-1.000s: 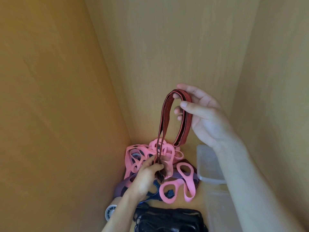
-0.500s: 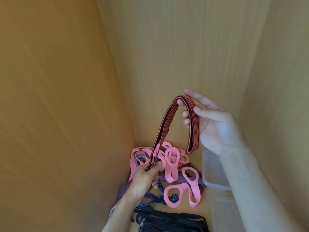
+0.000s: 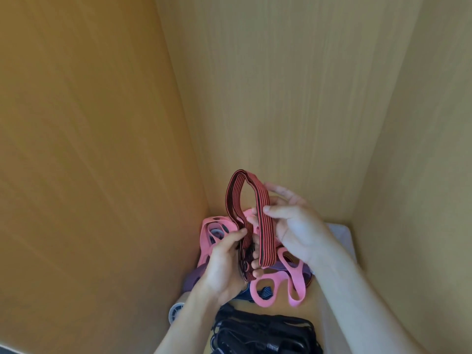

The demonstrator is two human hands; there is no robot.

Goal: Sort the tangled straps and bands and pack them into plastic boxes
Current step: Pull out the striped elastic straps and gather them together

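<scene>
Left grip point(image 3: 224, 267), right grip point(image 3: 298, 233) pinch ribbed strap point(image 3: 267, 244) (looped).

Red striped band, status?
Left hand grips the red striped band at its bunched lower end; right hand pinches one side. Band looped upright over the pink bands, not boxed. Plastic box at right, partly hidden.

The left hand point(image 3: 224, 264) and right hand point(image 3: 298, 231) are bare, with short plain nails on the thumbs. The left forearm point(image 3: 189, 323) and right forearm point(image 3: 357, 302) are bare to the view's lower edge.
</scene>
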